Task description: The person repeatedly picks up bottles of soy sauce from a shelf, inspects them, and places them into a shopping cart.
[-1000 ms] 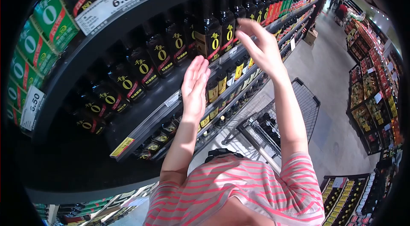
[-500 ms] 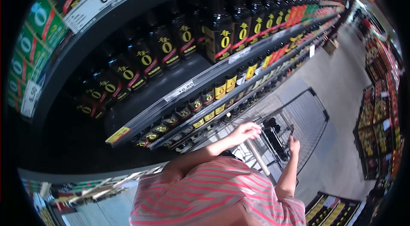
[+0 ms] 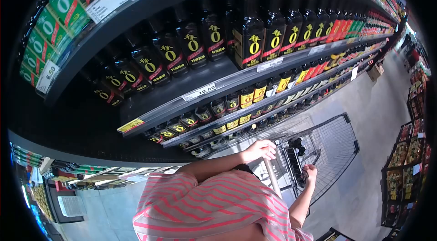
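My left hand (image 3: pixel 260 150) hovers by the upper end of the shopping cart handle (image 3: pixel 271 175), its fingers loosely bent and a little apart, with nothing visible in them. I cannot tell whether it touches the handle. My right hand (image 3: pixel 310 172) is over the near part of the wire shopping cart (image 3: pixel 337 150), fingers curled closed. Whatever it may hold is too small to make out. A dark bundle (image 3: pixel 297 144) lies in the cart near its handle.
Dark bottles with yellow labels (image 3: pixel 193 45) line the shelf (image 3: pixel 214 69) on my left, with price tags (image 3: pixel 199 92) along its edge. Green boxes (image 3: pixel 59 4) stand at upper left. Stacked crates (image 3: pixel 400 163) border the aisle floor (image 3: pixel 364 104) at right. A cardboard box (image 3: pixel 375 72) sits farther ahead.
The view has shifted, and the shelf and cart appear farther right. My right hand has come lower and closer to my left, nearer the cart handle. My left hand stays beside the handle's end.
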A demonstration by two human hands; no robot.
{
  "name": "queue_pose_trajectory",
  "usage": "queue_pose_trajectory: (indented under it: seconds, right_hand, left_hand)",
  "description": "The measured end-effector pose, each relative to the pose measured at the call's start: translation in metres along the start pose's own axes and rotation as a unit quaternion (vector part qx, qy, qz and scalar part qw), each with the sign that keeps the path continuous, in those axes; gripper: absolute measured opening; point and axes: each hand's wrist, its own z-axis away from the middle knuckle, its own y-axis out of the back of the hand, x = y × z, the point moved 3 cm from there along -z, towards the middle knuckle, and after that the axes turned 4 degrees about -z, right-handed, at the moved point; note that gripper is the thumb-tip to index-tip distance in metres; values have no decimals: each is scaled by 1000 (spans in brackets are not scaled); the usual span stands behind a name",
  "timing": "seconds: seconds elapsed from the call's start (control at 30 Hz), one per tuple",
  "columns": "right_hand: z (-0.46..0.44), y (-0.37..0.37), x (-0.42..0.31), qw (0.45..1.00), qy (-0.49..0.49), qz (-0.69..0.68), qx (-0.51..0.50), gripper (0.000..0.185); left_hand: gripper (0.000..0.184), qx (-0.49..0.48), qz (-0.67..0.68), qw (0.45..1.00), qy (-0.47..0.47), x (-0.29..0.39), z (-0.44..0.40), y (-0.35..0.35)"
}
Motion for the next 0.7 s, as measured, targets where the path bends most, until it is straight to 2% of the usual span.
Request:
queue_pose_trajectory:
  seconds: [0.03, 0.07, 0.1, 0.13, 0.2, 0.23, 0.27, 0.3, 0.37, 0.43, 0.47, 0.5, 0.57, 0.63, 0.67, 0.7]
  right_hand:
    - [5, 0, 3, 999, 4, -29, -21, 15]
    - [4, 0, 4, 1000, 22, 1, -8, 18]
    - [0, 3, 12, 997, 43, -11, -57, 20]
    - [9, 5, 6, 997, -27, 72, -12, 31]
    - [16, 4, -2, 987, 11, 160, -2, 33]
    - [21, 2, -9, 984, -12, 180, 10, 34]
    - [29, -2, -21, 987, 5, 162, 18, 34]
    - [33, -8, -30, 991, -35, 126, 29, 32]
    - [26, -8, -16, 991, -3, 133, 32, 25]
    - [37, -9, -46, 995, -74, 33, -53, 27]
    - [46, -5, -73, 989, -141, 19, -50, 22]
    - [38, 0, -68, 988, -146, 30, -27, 19]
    - [18, 9, -64, 995, -91, 21, 23, 20]
    - [-10, 19, -46, 998, -55, 16, 34, 18]
    - [-29, 22, -31, 996, -38, 41, 62, 18]
    - [-61, 27, 4, 990, -15, 134, 29, 22]
  left_hand:
    - [25, 1, 7, 1000, 7, 0, 0, -2]
    - [27, -14, 20, 1000, -8, 1, 2, -3]
    - [30, -20, 63, 997, 25, -1, 0, -1]
    - [32, -25, 66, 997, 40, 3, -2, -3]
    - [35, -42, 31, 999, -3, 21, -2, -15]
    - [35, -37, 18, 999, 25, 30, -4, -23]
    - [33, -35, 17, 999, 21, 29, -8, -25]
    - [30, -36, 8, 999, 25, 23, -14, -23]
    - [27, -18, -9, 999, 33, 9, -20, -19]
    - [27, 13, -30, 998, 58, 20, -19, -25]
    - [27, 14, -32, 998, 60, 19, -22, -27]
    - [28, 21, -54, 995, 78, 17, -24, -26]
    - [30, 25, -64, 993, 98, 11, -26, -20]
    - [28, -9, -38, 999, 16, -5, -25, -12]
    - [27, 10, -46, 998, 45, -4, -26, -13]
    - [25, 41, -62, 996, 53, -5, -22, -12]
